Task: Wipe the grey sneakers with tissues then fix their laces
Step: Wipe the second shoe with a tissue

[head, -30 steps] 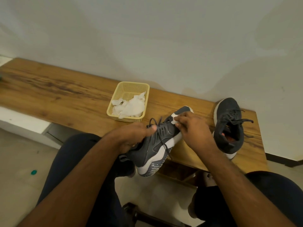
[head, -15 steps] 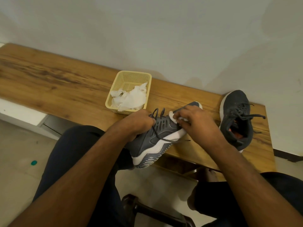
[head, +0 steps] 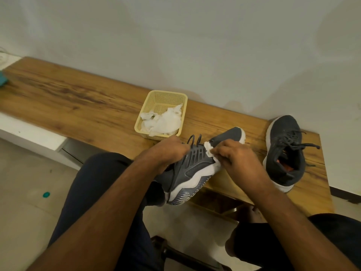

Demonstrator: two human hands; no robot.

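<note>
A grey sneaker (head: 193, 171) with a white sole lies tilted on its side over my lap at the bench's front edge. My left hand (head: 168, 151) grips its collar near the loose laces. My right hand (head: 234, 159) pinches a white tissue (head: 210, 152) against the shoe's side by the lace eyelets. The second grey sneaker (head: 285, 151) stands on the wooden bench (head: 78, 106) to the right, laces loose, touched by neither hand.
A yellow plastic basket (head: 166, 96) with crumpled white tissues sits on the bench behind the held shoe. A white wall runs along the bench's far side. A teal object (head: 3, 80) lies at the bench's far left. A small green spot (head: 46, 194) marks the floor.
My right hand with the tissue has slid along the shoe's side toward the midsole. The left hand keeps its grip. The view has shifted slightly.
</note>
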